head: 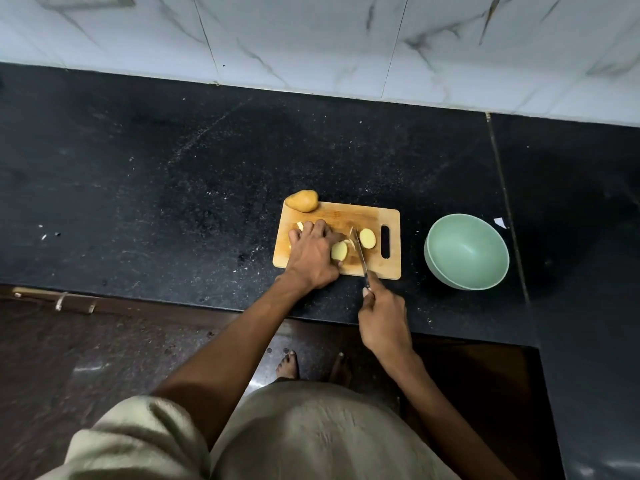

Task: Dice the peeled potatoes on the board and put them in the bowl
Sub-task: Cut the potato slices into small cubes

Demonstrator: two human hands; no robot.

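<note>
A wooden cutting board (377,216) lies on the black counter. My left hand (311,254) presses down on a cut potato piece (339,251) in the middle of the board. My right hand (382,318) grips a knife (360,252) by its handle, and the blade stands just right of that piece. One slice (367,238) lies flat to the right of the blade. A whole potato (303,200) rests at the board's far left corner. Pale bits (300,226) show beyond my left fingers. The green bowl (467,256) to the right of the board holds nothing.
The black counter (173,188) runs wide to the left and meets a white marble-tiled wall (311,39) behind. A seam (502,188) splits the counter just right of the bowl. A small scrap of white paper (500,222) lies beyond the bowl. My bare feet (287,365) stand on the dark floor below.
</note>
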